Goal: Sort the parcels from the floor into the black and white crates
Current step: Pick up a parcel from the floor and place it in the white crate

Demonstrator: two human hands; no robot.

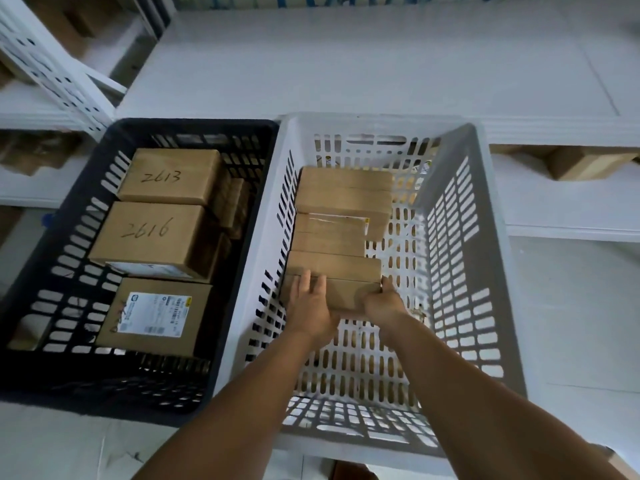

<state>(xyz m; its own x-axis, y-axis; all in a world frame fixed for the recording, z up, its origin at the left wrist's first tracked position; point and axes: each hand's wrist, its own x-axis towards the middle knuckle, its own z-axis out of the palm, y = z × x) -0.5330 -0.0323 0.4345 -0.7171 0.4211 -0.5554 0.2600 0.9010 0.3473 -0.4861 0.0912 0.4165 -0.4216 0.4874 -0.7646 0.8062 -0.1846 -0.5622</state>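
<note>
The left hand (310,303) was laid palm-down on the nearest cardboard parcel (346,294) inside the white crate (460,216), its fingers spread flat over the parcel's top left portion. The right hand (384,299) was curled around the parcel's right end, so that the parcel was gripped between both hands. The parcel was a low, rectangular box of plain matte brown cardboard, and it was placed against the crate's left wall at the near end of a row.

A row of similar flat brown boxes (343,199) was seen running away from it along the same wall, each touching the next; one of them (330,223) bore a glossy transparent film on its top. The white crate was made of smooth moulded plastic, its walls and floor pierced with rows of rounded slots.

The black crate (69,216) of the same slotted form was set just beside it on the left, their rims touching. Three larger cardboard boxes were stacked within it: one marked "2613" (169,176) by hand, one marked "2616" (149,233), and one carrying a white printed label (154,315). Smaller brown boxes (232,202) were wedged beside them. White perforated metal shelving (52,67) was visible behind.
</note>
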